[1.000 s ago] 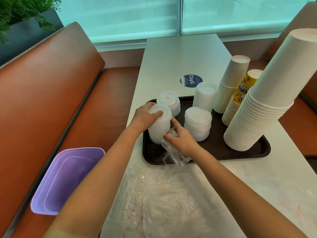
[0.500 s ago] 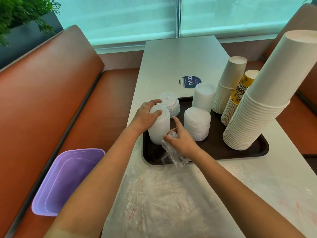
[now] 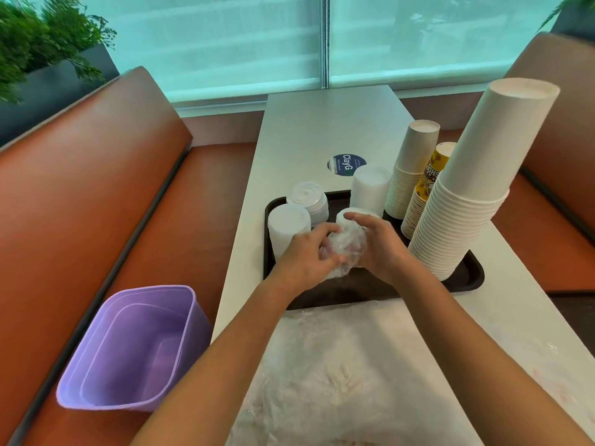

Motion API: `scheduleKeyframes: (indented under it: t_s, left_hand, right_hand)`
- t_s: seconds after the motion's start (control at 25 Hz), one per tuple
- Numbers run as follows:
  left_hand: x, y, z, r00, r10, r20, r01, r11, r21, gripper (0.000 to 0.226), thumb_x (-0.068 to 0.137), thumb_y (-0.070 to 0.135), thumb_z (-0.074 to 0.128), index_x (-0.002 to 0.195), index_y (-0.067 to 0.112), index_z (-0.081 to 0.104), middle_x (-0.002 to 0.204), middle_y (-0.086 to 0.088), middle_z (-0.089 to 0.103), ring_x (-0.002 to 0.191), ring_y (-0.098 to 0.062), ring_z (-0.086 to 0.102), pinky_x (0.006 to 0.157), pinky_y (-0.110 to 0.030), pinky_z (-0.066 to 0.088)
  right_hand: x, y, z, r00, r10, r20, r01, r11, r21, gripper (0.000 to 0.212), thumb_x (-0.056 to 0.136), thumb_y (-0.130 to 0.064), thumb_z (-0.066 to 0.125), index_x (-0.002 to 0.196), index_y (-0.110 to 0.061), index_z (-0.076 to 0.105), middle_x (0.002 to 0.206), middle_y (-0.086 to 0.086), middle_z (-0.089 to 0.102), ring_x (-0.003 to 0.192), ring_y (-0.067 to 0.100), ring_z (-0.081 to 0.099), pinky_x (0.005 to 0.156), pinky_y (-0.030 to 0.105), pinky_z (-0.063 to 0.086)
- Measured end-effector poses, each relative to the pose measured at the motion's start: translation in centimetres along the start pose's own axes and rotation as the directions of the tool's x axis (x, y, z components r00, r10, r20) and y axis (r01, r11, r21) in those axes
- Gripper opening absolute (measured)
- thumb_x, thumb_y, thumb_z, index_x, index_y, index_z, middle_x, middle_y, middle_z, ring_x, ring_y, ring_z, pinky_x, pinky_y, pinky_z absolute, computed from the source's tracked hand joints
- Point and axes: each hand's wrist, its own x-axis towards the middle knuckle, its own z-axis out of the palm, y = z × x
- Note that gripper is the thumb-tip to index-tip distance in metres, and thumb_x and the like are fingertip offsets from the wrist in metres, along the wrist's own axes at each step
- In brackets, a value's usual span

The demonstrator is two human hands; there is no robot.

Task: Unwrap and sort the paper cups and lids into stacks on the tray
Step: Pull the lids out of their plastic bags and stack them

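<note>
Plastic wrap (image 3: 346, 249) balled btwn both hands over tray (image 3: 463, 278).

The left hand (image 3: 309, 252) and right hand (image 3: 380, 249) cover most of the crumpled plastic wrap (image 3: 346, 249) between them, so its contents cannot be told. They also hide much of the lid stack (image 3: 355, 215) behind. Both forearms run off the bottom edge. The printed yellow cups (image 3: 433, 175) show only partly behind the tall cup stack (image 3: 476, 194)

lid stacks (image 3: 287, 231) sit left on the tray (image 3: 463, 280) — cup stacks (image 3: 468, 201) right — bin (image 3: 135, 349) left of the table (image 3: 322, 123).
</note>
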Motion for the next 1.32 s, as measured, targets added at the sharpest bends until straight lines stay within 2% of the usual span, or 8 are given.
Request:
scheduleKeyframes:
  t_s: [0.12, 0.24, 0.56, 0.72, 0.84, 0.96, 1.04, 1.32]
  left_hand:
    - [-0.4, -0.8, -0.3, 0.984, -0.096, -0.153, 0.059, 0.971, -0.230, 0.006, 0.093, 0.017, 0.057, 0.091, 0.021, 0.060, 0.083, 0.004, 0.057, 0.077, -0.018, 0.058, 0.073, -0.033, 0.051]
    - [-1.2, -1.0, -0.7, 0.964, -0.168, -0.205, 0.097, 0.943, -0.317, 0.026, 0.094, 0.014, 0.054, 0.069, 0.021, 0.050, 0.065, 0.006, 0.048, 0.063, -0.013, 0.044, 0.061, -0.028, 0.041]
    - [-5.0, -1.7, -1.2, 0.933, -0.324, -0.157, 0.304, 0.942, -0.139, 0.028, 0.081, 0.037, 0.063, 0.105, 0.024, 0.059, 0.108, -0.003, 0.060, 0.100, -0.021, 0.056, 0.088, -0.031, 0.045]
    - [-6.7, -0.1, -0.8, 0.987, -0.052, -0.151, 0.046, 0.998, -0.047, 0.049, 0.086, 0.045, 0.061, 0.130, 0.027, 0.049, 0.119, 0.000, 0.055, 0.111, -0.017, 0.052, 0.097, -0.034, 0.043]
    - [-7.5, -0.5, -0.8, 0.989, 0.001, 0.145, 0.029, 0.979, -0.203, 0.019, 0.091, 0.028, 0.060, 0.108, 0.018, 0.063, 0.092, 0.007, 0.064, 0.088, -0.007, 0.061, 0.074, -0.018, 0.047]
    - [-8.8, -1.1, -1.1, 0.998, -0.063, 0.022, 0.066, 0.931, -0.358, 0.013, 0.094, 0.017, 0.055, 0.082, 0.018, 0.059, 0.071, 0.007, 0.058, 0.058, 0.000, 0.051, 0.052, -0.010, 0.039]
    - [-9.6, -1.2, -1.6, 0.992, -0.121, -0.018, 0.095, 0.857, -0.507, 0.017, 0.093, 0.013, 0.056, 0.078, 0.018, 0.054, 0.072, 0.005, 0.054, 0.060, -0.005, 0.047, 0.047, -0.010, 0.038]
    - [-11.3, -2.1, -2.7, 0.980, -0.153, 0.126, 0.196, 0.844, -0.500, 0.020, 0.085, 0.021, 0.069, 0.082, 0.020, 0.049, 0.076, 0.002, 0.046, 0.060, -0.004, 0.047, 0.051, -0.014, 0.035]
  right_hand:
    - [-0.9, -0.5, -1.7, 1.000, -0.025, 0.014, 0.028, 0.968, -0.249, 0.031, 0.091, 0.006, 0.045, 0.114, -0.012, 0.055, 0.108, 0.014, 0.060, 0.082, 0.020, 0.064, 0.065, 0.033, 0.054]
    - [-2.2, -0.7, -3.0, 0.998, -0.056, -0.007, 0.046, 0.893, -0.449, 0.019, 0.089, -0.002, 0.060, 0.104, -0.013, 0.059, 0.080, 0.002, 0.062, 0.053, 0.007, 0.057, 0.044, 0.019, 0.042]
    - [-4.3, 2.0, -2.6, 0.892, -0.430, -0.138, 0.189, 0.633, -0.751, 0.020, 0.090, -0.017, 0.063, 0.071, -0.019, 0.059, 0.061, -0.005, 0.050, 0.051, 0.007, 0.042, 0.044, 0.017, 0.037]
    - [-6.2, 3.2, -0.5, 0.910, -0.414, 0.030, 0.344, 0.711, -0.613, 0.018, 0.091, -0.011, 0.060, 0.073, -0.014, 0.062, 0.057, -0.007, 0.055, 0.049, 0.002, 0.048, 0.052, 0.017, 0.041]
    - [-7.8, 3.5, 0.6, 0.921, -0.384, 0.067, 0.380, 0.846, -0.374, 0.012, 0.092, -0.006, 0.057, 0.084, -0.012, 0.063, 0.067, -0.003, 0.063, 0.059, 0.006, 0.059, 0.055, 0.019, 0.049]
    - [-9.9, 3.5, -0.3, 0.980, -0.177, 0.088, 0.193, 0.773, -0.604, 0.009, 0.088, -0.009, 0.064, 0.093, -0.016, 0.061, 0.078, 0.001, 0.060, 0.065, 0.011, 0.054, 0.055, 0.023, 0.043]
    - [-10.7, 3.6, -0.9, 0.990, -0.140, 0.029, 0.114, 0.643, -0.757, 0.009, 0.086, -0.009, 0.066, 0.083, -0.014, 0.060, 0.069, 0.000, 0.056, 0.060, 0.013, 0.044, 0.052, 0.024, 0.036]
    - [-11.4, 5.1, 1.1, 0.869, -0.423, -0.257, 0.328, 0.881, -0.341, 0.017, 0.096, -0.006, 0.050, 0.081, -0.014, 0.050, 0.073, 0.005, 0.054, 0.060, 0.016, 0.054, 0.056, 0.028, 0.050]
